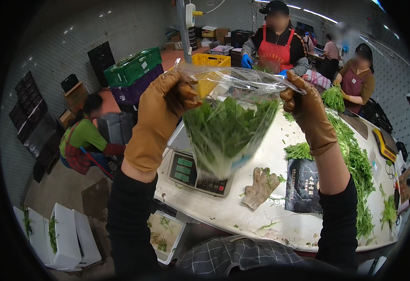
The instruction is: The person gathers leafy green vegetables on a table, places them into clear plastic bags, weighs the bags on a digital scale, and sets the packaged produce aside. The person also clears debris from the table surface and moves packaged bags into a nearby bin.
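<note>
Between my hands hangs a clear plastic bag (250, 154) filled with leafy greens (226, 123). My left hand (162, 109), in a brown rubber glove, pinches the bag's top left corner. At the top right corner my right hand (306, 109), gloved alike, grips the bag's edge. The top edge is stretched between them. Below and partly behind the bag is a digital scale (184, 172) with lit readouts; the bag hides part of its keypad. A dirty cloth glove (259, 189) and a dark printed packet (301, 186) lie on the white table (222, 214).
Loose frilly greens (355, 168) are heaped along the table's right side, near a yellow scale (385, 144). Across the table stand a person in a red apron (275, 49) and another holding greens (357, 77). Someone crouches at left (85, 140). White foam boxes (61, 239) stand on the floor.
</note>
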Demonstrator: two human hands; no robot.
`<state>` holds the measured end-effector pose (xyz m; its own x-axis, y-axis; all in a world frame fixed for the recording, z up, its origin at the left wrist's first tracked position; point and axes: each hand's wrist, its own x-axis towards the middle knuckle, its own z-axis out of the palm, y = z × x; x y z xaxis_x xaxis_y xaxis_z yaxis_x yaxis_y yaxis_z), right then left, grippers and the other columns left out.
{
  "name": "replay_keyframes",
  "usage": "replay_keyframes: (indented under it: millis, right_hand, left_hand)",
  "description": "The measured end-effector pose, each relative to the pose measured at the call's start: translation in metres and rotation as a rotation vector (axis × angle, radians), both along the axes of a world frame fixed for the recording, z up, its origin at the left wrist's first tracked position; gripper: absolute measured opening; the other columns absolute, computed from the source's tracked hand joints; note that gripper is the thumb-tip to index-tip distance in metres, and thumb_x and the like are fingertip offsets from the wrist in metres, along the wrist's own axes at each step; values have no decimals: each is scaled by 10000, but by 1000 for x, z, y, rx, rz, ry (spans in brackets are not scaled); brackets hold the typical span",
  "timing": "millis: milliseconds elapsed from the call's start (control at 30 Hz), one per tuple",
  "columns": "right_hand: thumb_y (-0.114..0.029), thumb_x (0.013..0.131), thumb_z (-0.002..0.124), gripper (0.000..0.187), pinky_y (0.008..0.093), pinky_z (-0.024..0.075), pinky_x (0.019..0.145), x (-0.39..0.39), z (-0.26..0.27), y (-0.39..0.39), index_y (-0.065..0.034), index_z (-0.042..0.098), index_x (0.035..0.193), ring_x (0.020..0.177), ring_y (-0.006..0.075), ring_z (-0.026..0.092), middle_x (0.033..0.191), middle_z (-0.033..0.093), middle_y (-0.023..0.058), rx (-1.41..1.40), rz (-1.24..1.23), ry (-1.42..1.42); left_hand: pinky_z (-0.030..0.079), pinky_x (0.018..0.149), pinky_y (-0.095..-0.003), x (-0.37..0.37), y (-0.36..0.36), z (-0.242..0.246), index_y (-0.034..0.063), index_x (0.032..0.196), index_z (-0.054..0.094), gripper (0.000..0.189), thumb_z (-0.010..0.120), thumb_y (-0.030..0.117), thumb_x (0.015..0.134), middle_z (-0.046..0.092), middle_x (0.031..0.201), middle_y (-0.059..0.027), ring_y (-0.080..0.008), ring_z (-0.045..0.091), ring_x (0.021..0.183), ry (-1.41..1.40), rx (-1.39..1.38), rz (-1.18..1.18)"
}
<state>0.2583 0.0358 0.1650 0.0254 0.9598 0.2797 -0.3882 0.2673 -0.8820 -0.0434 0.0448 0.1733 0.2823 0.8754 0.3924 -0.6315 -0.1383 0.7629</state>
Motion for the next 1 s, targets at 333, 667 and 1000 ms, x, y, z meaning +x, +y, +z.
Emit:
replay_keyframes:
  millis: [333,667,1000]
  right_hand:
    - [-321,896,644,280,214,409,460,-3,-7,20,-55,586,962,482,98,508,668,618,63,11,-115,-54]
    - [-336,882,657,349,237,408,578,-25,-120,-3,9,653,936,627,85,492,711,569,4,-89,-199,-245]
    - [-274,870,671,588,365,415,992,-59,-272,-107,-12,420,1333,1221,249,481,1288,512,139,-352,-530,-773]
  left_hand:
    - [570,573,-350,3,70,-14,-29,920,590,249,506,203,952,644,732,-112,-186,611,546,85,-114,-14]
    - [473,536,-239,-36,32,-105,-12,895,629,182,643,168,872,611,639,-63,-124,579,539,609,-23,104]
    - [510,590,-228,-68,-52,-288,-24,960,617,223,656,183,884,645,785,-86,-138,640,686,806,-581,-121]
